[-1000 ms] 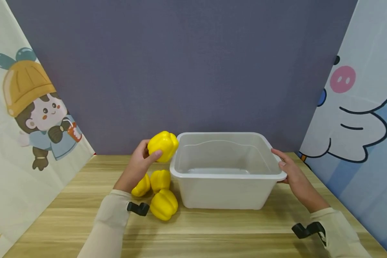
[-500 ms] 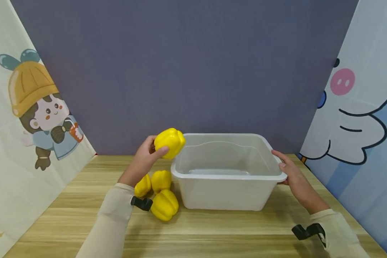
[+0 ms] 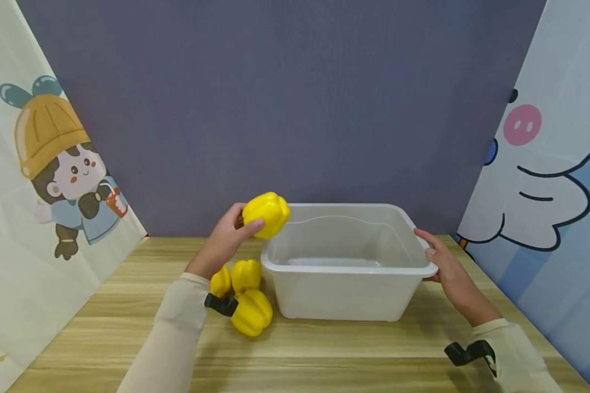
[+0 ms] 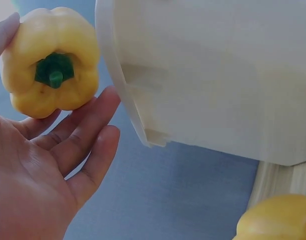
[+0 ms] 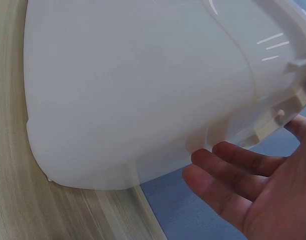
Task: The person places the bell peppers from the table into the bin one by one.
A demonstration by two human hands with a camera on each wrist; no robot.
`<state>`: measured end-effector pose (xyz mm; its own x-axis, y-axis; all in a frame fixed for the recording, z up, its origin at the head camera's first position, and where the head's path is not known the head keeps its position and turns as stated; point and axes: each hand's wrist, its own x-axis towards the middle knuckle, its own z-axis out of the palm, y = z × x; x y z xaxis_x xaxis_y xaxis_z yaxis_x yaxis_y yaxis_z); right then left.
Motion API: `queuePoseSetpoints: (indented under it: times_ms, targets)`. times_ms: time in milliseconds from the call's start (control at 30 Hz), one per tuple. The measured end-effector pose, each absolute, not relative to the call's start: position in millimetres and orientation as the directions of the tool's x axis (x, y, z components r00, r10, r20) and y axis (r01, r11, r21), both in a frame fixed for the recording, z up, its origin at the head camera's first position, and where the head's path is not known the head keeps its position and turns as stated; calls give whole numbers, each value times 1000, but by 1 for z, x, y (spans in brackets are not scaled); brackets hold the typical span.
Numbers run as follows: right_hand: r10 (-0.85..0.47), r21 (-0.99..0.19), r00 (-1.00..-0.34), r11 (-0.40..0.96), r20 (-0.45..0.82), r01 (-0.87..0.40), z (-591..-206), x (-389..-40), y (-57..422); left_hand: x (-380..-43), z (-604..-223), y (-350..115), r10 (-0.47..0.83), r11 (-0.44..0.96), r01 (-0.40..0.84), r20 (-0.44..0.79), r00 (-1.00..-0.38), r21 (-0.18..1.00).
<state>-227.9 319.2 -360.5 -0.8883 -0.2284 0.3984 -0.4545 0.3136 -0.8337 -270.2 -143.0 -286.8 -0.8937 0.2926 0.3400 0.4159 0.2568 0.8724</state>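
My left hand point(image 3: 226, 237) has a yellow pepper point(image 3: 267, 215) in its grasp, thumb on the near side and fingers curled behind and below. I hold it up off the table point(image 3: 324, 357), beside the left rim of a white bin point(image 3: 344, 295). From my head it overlaps the bin's far left corner — I can't tell whether any of it is over the opening. The left wrist view shows its green stem point(image 4: 55, 71) facing the camera, with one of my fingertips very near the rim.

My right hand point(image 3: 446, 262) grips the bin's right rim, the thumb over the edge and the other fingers loosely bent under it along the outer wall. The bin stands upright on the table, its mouth facing up.

Three more yellow peppers sit close together on the table, left of the bin: a rear one point(image 3: 246, 274), a front one point(image 3: 253, 314) and a left one point(image 3: 220, 282), the last partly hidden by my wrist. A black clip point(image 3: 221, 304) sits at my left cuff — in front of the front pepper's edge. Behind everything rises a dark grey panel point(image 3: 285, 109).
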Motion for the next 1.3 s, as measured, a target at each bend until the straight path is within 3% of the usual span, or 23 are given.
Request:
queuePoseSetpoints:
  times_ms: [700,1300]
  targets:
    - [-221,-825,-877,301,427,-478,-357,-227,323,-282,-258,-128,385,258,371,257,-886,892]
    - [-224,-831,-880,295,419,-471,-364,-229,319,-284,-250,-127,392,362,325,173,-904,874]
